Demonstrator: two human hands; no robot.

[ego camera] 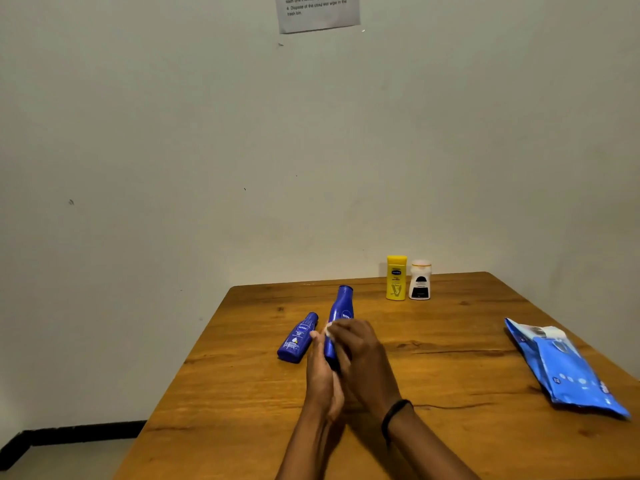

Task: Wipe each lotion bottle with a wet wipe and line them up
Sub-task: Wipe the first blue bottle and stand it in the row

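Head-worn view (forward, downward) over table (450, 341)

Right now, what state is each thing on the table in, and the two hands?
tall blue bottle, tilted, held in hand
small blue bottle, lying on the table
yellow bottle, upright, capped
white bottle, upright beside it
wet wipe, pressed on the tall blue bottle
wipe pack, lying flat, flap seems open
left hand, grips the tall blue bottle
right hand, holds the wet wipe
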